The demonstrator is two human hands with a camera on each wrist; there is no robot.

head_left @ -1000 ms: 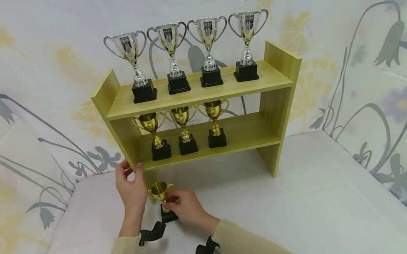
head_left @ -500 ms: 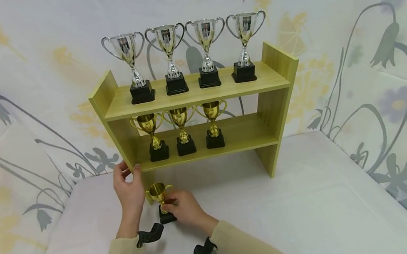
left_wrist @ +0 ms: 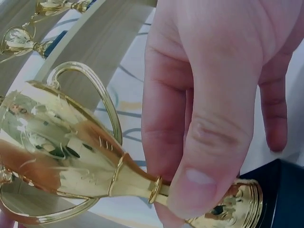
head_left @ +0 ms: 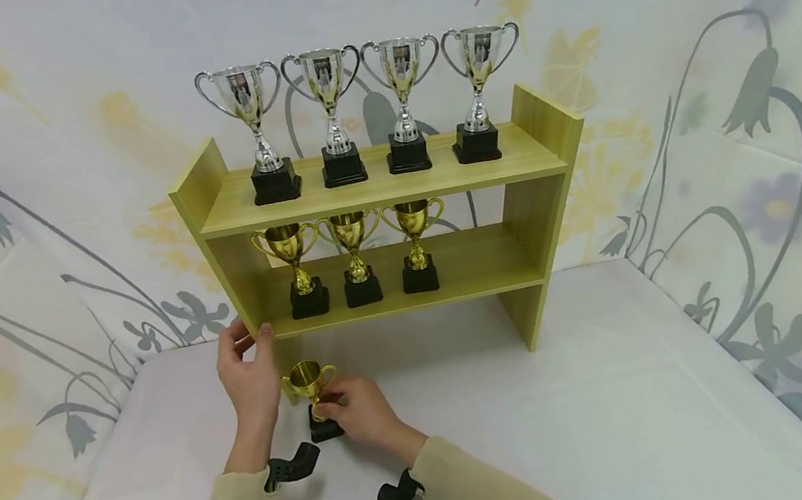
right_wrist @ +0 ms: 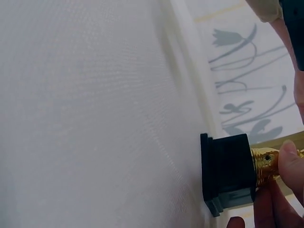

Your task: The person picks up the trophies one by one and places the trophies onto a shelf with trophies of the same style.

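A small gold trophy cup (head_left: pixel 307 380) with two handles and a black square base stands upright before the shelf's lower left leg. My right hand (head_left: pixel 363 411) pinches its stem between thumb and fingers. In the left wrist view that same hand (left_wrist: pixel 213 85) fills the middle, thumb on the stem, the gold trophy (left_wrist: pixel 61 142) lying sideways across the frame. The right wrist view shows the black base (right_wrist: pixel 230 171) at the white cloth; I cannot tell if they touch. At the wooden shelf's (head_left: pixel 396 308) left side panel, my left hand (head_left: pixel 248 379) grips the edge, thumb in front.
Several silver trophies (head_left: pixel 326 85) line the top board. Three gold trophies (head_left: pixel 351 239) stand on the middle board, toward its left, with bare board (head_left: pixel 487 261) at its right. White cloth (head_left: pixel 610 391) covers the table, and a flower-patterned cloth (head_left: pixel 694 84) hangs behind.
The whole head view has drifted slightly left across the frames. Both hands and the gold trophy keep their places relative to the shelf.
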